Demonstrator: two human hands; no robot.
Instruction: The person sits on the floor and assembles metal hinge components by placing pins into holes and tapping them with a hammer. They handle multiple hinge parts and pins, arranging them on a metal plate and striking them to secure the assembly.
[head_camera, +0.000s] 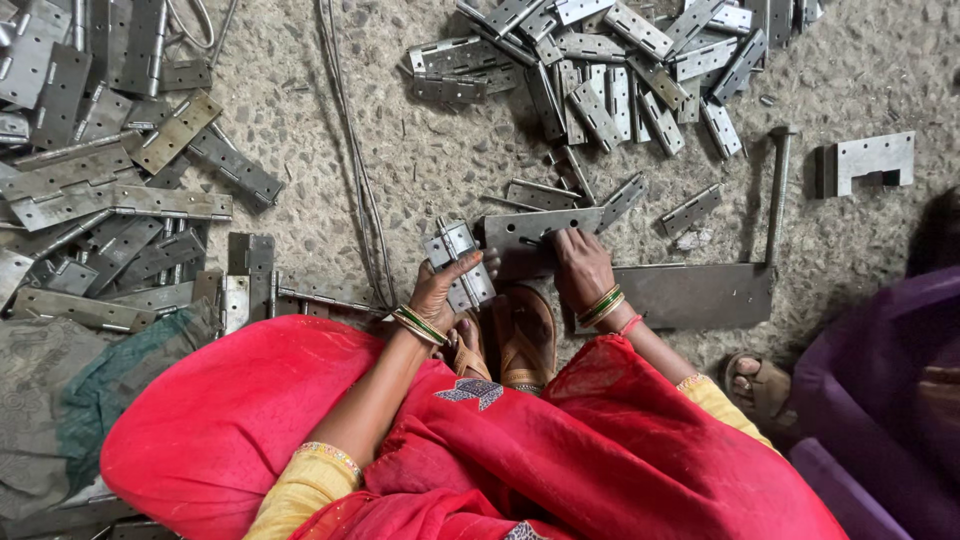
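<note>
My left hand grips a small grey metal hinge, held just above my sandalled feet. My right hand presses down on a larger flat hinge plate lying on the concrete floor, fingers spread over its right end. Both wrists carry green and gold bangles. A long grey metal plate lies just right of my right hand. My red clothing fills the lower middle of the view.
A heap of loose hinges lies at the top centre and a bigger pile of long hinges at the left. A metal rod and a notched steel block sit at the right. Another person's foot and purple clothing are at lower right.
</note>
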